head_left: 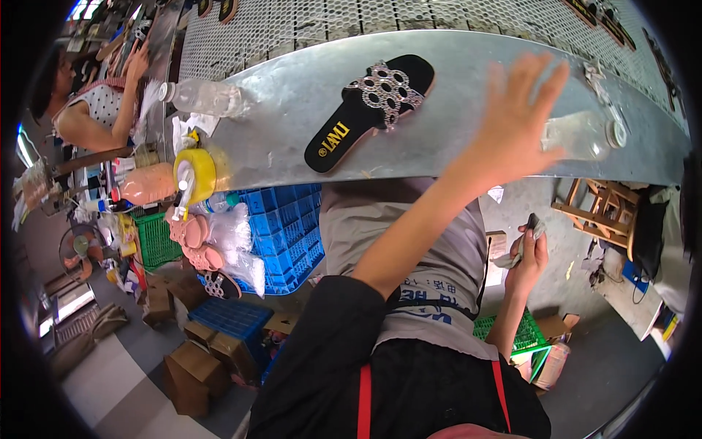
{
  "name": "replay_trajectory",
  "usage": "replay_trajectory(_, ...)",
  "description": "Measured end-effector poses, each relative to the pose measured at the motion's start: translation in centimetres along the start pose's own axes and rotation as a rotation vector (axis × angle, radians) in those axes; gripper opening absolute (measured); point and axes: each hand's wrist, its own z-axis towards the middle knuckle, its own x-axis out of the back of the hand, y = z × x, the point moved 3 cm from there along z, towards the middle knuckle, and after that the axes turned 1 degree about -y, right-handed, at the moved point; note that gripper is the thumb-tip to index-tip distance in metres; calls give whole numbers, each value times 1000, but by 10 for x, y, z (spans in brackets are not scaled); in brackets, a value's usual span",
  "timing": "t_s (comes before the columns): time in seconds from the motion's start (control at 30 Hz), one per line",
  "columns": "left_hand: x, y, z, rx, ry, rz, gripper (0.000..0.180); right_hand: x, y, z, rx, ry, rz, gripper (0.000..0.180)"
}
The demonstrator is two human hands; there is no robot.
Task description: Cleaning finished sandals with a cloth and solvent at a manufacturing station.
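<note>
My left hand [521, 121] reaches across to the right over the metal bench [278, 95]. Its fingers are spread and slightly blurred, with nothing seen in them. Beside it lies a clear plastic bottle [589, 137] on its side; whether they touch I cannot tell. Left of that hand a black slide sandal [380, 110] rests on the bench, its cut-out strap covered in shiny stones and gold print on its insole. Lower down at the right, off the bench, my right hand [532, 256] is closed around a crumpled grey cloth [537, 227].
Behind the bench runs a perforated white conveyor surface [314, 25] with more sandals. Another clear bottle [205, 97] and a yellow tape roll [196, 175] are at the left. Blue crates [281, 234] and pink sandals [191, 233] sit below. A wooden stool [599, 212] stands right; a person [99, 110] works far left.
</note>
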Motion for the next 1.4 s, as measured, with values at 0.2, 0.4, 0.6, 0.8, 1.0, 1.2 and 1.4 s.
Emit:
replay_trajectory(0.2, 120, -73, -49, 299, -239, 783, 65, -80, -42, -2, 224, -313, -523, 23)
replay_trajectory(0.4, 132, -49, -74, 125, -355, 487, 61, -186, -91, 33, 742, -306, -924, 40)
replay_trajectory(0.6, 129, -64, -79, 182, -261, 383, 76, -220, -84, 44, 817, -355, -1206, 48)
replay_trajectory(0.8, 130, -72, -82, 198, -198, 359, 74, -241, -82, 51, 869, -403, -1319, 43)
replay_trajectory(1.0, 122, -69, -82, 226, -283, 350, 67, -245, -88, 45, 693, -396, -1326, 45)
replay_trajectory(1.2, 124, -67, -79, 220, -263, 349, 65, -232, -90, 35, 581, -411, -1368, 46)
replay_trajectory(1.4, 122, -69, -80, 206, -240, 362, 63, -231, -83, 34, 753, -366, -1386, 35)
